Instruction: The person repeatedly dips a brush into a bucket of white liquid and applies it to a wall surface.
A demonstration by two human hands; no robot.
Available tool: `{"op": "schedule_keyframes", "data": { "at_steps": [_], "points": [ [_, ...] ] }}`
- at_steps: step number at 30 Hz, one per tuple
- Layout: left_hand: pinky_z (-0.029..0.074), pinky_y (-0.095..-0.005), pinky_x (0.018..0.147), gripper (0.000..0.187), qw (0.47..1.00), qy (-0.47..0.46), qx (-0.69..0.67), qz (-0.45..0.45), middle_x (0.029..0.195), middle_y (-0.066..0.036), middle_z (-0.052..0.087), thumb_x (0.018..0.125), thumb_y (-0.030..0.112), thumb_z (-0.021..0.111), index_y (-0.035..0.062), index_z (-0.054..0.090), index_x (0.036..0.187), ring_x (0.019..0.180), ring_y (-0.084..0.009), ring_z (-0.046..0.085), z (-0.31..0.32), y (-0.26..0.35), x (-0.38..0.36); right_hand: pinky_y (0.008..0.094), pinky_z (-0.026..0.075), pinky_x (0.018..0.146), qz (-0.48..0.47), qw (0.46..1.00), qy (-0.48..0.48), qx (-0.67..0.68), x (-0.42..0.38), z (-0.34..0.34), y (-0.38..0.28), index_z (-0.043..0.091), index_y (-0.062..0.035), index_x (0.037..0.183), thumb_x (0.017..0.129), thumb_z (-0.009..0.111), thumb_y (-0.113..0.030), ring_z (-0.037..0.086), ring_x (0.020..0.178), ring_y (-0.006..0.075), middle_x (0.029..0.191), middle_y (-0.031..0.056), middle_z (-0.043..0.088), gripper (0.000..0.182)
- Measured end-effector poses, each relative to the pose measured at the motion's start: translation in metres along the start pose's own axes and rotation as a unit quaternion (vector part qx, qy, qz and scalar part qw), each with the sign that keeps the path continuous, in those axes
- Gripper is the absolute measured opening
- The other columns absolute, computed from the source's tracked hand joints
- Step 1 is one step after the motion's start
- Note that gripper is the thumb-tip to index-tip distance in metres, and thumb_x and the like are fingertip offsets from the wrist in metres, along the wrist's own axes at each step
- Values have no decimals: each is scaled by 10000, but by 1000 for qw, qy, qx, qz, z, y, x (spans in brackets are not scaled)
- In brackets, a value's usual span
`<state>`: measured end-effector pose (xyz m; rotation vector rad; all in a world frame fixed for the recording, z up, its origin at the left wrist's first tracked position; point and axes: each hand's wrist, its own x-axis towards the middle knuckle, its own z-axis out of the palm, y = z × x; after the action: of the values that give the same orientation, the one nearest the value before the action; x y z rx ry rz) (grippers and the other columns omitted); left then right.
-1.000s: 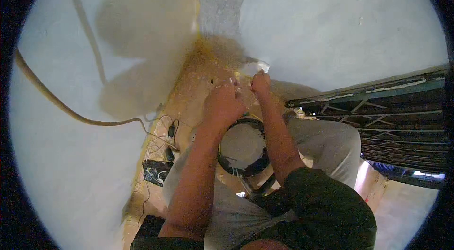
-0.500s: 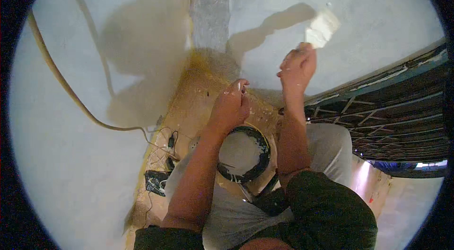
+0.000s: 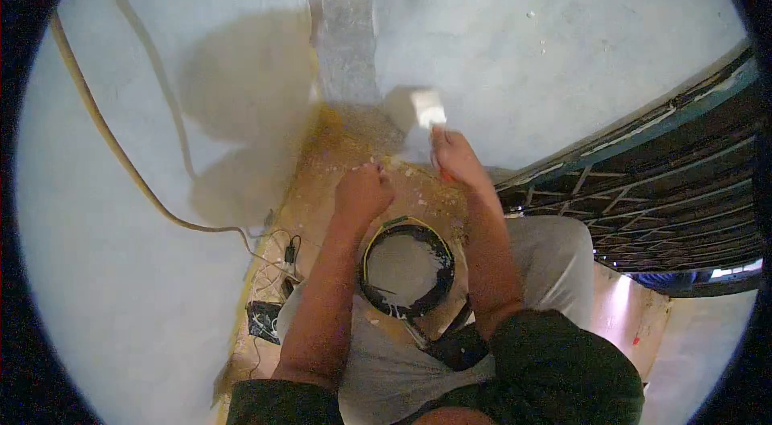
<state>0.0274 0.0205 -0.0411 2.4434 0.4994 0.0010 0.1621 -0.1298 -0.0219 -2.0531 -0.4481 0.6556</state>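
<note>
My right hand (image 3: 457, 158) is closed round the red handle of a brush (image 3: 429, 109), whose pale head is raised against the lower part of the pale wall (image 3: 523, 47). To the left, my left hand (image 3: 363, 190) has its fingers curled in above the bucket; what they hold, if anything, is hidden. The round black bucket (image 3: 408, 312), with grey material (image 3: 402, 266) inside, stands between my forearms.
A grey strip (image 3: 347, 31) runs down the wall corner. On the left hangs a tan hose (image 3: 112, 139). Cables and a black box (image 3: 265, 320) lie at the lower left. A dark metal lattice (image 3: 643, 192) stands at the right.
My right hand has moved left and down with the brush. My left hand has shifted slightly left and down, and the view has changed a little.
</note>
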Motion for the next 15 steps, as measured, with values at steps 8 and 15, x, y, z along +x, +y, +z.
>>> {"op": "schedule_keyframes", "data": {
  "at_steps": [8, 15],
  "points": [
    [473, -448, 847, 346, 976, -171, 110, -71, 997, -259, 618, 765, 239, 502, -38, 656, 905, 949, -382, 610, 11, -23, -8, 326, 420, 483, 141, 905, -274, -295, -58, -28, 35, 661, -133, 1001, 875, 530, -458, 511, 523, 147, 665, 58, 609, 373],
    [479, -450, 685, 378, 947, -302, 100, -53, 707, -180, 649, 789, 329, 499, -6, 643, 689, 678, -305, 638, 3, -16, -16, 300, 381, 440, 243, 826, -427, -275, -66, 16, 132, 666, -69, 850, 821, 624, -328, 459, 464, 118, 530, 14, 509, 264]
  ]
}}
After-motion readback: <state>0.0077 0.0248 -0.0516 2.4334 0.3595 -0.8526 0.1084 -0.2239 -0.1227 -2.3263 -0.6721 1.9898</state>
